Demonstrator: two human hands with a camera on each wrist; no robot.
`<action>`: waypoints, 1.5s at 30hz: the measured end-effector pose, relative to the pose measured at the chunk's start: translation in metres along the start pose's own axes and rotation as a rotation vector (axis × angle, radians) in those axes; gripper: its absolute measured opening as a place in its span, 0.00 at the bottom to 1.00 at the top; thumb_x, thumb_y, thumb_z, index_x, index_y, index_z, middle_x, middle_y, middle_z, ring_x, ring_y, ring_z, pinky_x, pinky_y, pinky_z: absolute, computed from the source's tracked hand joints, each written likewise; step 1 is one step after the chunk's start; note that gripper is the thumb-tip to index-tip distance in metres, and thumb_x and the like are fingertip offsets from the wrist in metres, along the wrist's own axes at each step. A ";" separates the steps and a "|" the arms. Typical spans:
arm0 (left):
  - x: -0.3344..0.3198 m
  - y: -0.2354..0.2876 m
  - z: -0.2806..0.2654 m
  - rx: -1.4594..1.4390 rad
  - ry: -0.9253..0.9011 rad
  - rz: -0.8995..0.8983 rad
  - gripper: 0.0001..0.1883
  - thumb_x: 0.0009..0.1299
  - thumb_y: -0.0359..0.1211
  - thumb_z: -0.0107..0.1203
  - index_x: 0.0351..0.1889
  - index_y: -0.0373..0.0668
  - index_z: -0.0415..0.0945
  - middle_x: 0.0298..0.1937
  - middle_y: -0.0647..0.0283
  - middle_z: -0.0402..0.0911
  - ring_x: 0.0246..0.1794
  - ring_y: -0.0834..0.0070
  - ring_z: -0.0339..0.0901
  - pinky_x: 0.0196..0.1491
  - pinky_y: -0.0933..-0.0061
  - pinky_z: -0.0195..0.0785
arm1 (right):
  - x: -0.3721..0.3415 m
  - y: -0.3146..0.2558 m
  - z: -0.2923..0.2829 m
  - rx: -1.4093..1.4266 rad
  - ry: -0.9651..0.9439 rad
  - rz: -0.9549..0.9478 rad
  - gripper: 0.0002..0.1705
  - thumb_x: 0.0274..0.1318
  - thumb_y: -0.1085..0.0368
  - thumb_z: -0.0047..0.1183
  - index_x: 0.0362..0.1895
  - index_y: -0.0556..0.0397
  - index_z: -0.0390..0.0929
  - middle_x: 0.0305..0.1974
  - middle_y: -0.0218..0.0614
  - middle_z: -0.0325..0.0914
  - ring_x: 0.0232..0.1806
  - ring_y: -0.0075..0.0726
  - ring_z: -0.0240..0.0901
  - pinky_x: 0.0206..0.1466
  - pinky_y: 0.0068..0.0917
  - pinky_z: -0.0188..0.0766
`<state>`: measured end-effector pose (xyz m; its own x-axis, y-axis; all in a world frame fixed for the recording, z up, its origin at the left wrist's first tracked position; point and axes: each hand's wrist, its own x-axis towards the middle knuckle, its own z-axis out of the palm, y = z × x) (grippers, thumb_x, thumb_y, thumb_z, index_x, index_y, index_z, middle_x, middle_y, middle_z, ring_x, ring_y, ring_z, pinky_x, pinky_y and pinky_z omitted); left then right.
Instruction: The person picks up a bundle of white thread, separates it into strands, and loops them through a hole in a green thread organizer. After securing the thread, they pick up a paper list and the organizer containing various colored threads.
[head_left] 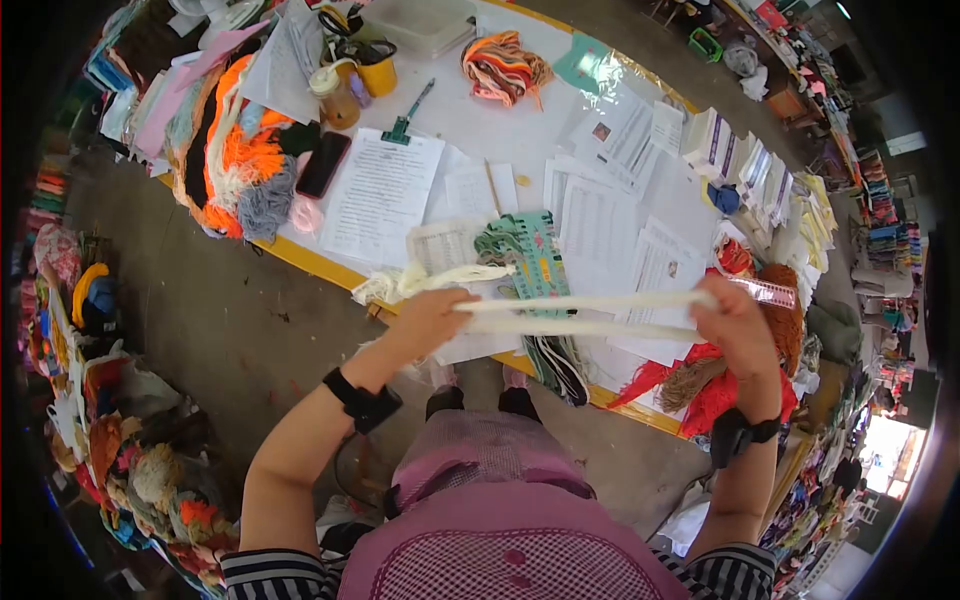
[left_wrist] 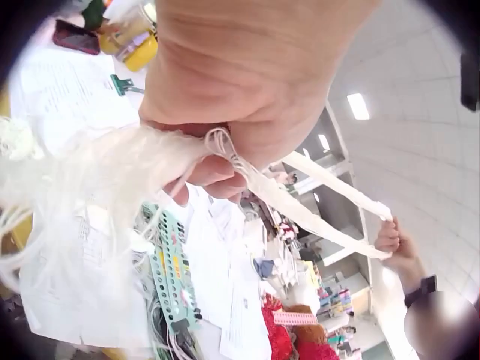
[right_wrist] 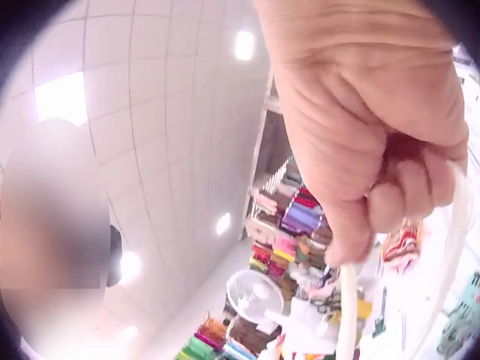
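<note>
A skein of white yarn (head_left: 590, 301) is stretched as two near-parallel strands between the hands, above the table's front edge. My left hand (head_left: 430, 322) grips one end, its fingers curled round the yarn; loose white ends (left_wrist: 97, 172) spill out beyond that hand in the left wrist view. At the other end my right hand (head_left: 738, 328) holds the loop, with fingers curled in the right wrist view and a strand (right_wrist: 348, 315) running down by the thumb. Beneath the strands lies a green perforated card (head_left: 541, 260) with green and dark threads hanging from it.
Printed sheets (head_left: 385, 195), a phone (head_left: 323, 165), a green clip (head_left: 398, 130) and a pencil (head_left: 492, 185) lie on the table. Orange and grey yarn (head_left: 255, 165) is heaped left, a multicoloured bundle (head_left: 503, 70) at the back, red yarn (head_left: 715, 385) near the right hand.
</note>
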<state>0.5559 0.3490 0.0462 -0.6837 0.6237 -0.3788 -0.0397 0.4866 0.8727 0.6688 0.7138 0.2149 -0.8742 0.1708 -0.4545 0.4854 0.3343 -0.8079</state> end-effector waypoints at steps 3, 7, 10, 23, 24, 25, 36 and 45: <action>0.019 -0.012 0.004 -0.151 0.107 -0.143 0.17 0.68 0.32 0.54 0.53 0.35 0.77 0.27 0.65 0.78 0.20 0.82 0.70 0.25 0.77 0.64 | 0.002 0.033 -0.034 0.691 0.120 -0.126 0.08 0.62 0.64 0.54 0.44 0.50 0.76 0.27 0.24 0.72 0.27 0.20 0.67 0.30 0.19 0.60; 0.042 -0.021 0.003 -0.082 0.171 -0.242 0.12 0.70 0.37 0.53 0.43 0.41 0.80 0.19 0.64 0.73 0.17 0.79 0.67 0.24 0.73 0.61 | -0.005 0.066 -0.094 0.489 0.172 -0.157 0.05 0.64 0.66 0.51 0.42 0.51 0.75 0.24 0.17 0.64 0.23 0.11 0.55 0.25 0.15 0.48; 0.063 -0.019 0.004 0.183 0.241 -0.228 0.15 0.70 0.41 0.53 0.28 0.40 0.74 0.18 0.62 0.73 0.16 0.70 0.70 0.23 0.68 0.60 | -0.007 0.091 -0.132 0.292 0.229 -0.068 0.05 0.64 0.66 0.50 0.37 0.53 0.77 0.20 0.15 0.60 0.19 0.10 0.48 0.22 0.15 0.42; 0.092 -0.063 0.025 0.519 0.610 -0.016 0.12 0.62 0.37 0.62 0.41 0.42 0.81 0.37 0.61 0.84 0.36 0.66 0.79 0.45 0.66 0.72 | -0.018 0.116 -0.192 0.217 0.981 -0.529 0.08 0.69 0.67 0.45 0.40 0.57 0.76 0.25 0.21 0.62 0.27 0.15 0.55 0.29 0.20 0.52; 0.096 -0.065 0.032 0.289 0.500 -0.113 0.12 0.64 0.37 0.61 0.41 0.41 0.80 0.36 0.61 0.84 0.33 0.68 0.80 0.40 0.69 0.73 | -0.004 0.100 -0.168 0.212 0.976 -0.535 0.08 0.69 0.67 0.45 0.40 0.57 0.76 0.25 0.21 0.62 0.27 0.15 0.55 0.29 0.20 0.52; 0.101 -0.069 0.045 0.283 0.504 -0.117 0.12 0.64 0.37 0.61 0.41 0.41 0.80 0.36 0.61 0.84 0.33 0.68 0.80 0.40 0.69 0.73 | 0.012 0.082 -0.137 0.185 0.992 -0.581 0.09 0.69 0.65 0.45 0.39 0.56 0.76 0.29 0.26 0.67 0.32 0.19 0.61 0.36 0.21 0.58; 0.173 -0.071 0.157 -0.071 0.494 -0.265 0.14 0.63 0.40 0.62 0.34 0.38 0.78 0.24 0.61 0.80 0.22 0.73 0.77 0.28 0.71 0.68 | 0.174 0.203 0.124 -0.229 0.229 -0.407 0.09 0.59 0.67 0.56 0.40 0.56 0.71 0.32 0.42 0.75 0.33 0.42 0.75 0.37 0.33 0.71; 0.171 -0.061 0.162 -0.125 0.472 -0.287 0.13 0.62 0.35 0.62 0.39 0.38 0.76 0.27 0.62 0.80 0.26 0.77 0.76 0.31 0.73 0.68 | 0.228 0.218 0.162 0.106 0.050 -0.166 0.06 0.61 0.67 0.52 0.40 0.55 0.74 0.25 0.34 0.79 0.23 0.25 0.73 0.26 0.25 0.68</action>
<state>0.5592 0.5252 -0.1217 -0.8833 0.1225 -0.4525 -0.3379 0.5025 0.7958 0.5780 0.6752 -0.1261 -0.9406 0.1683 -0.2949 0.3311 0.2625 -0.9064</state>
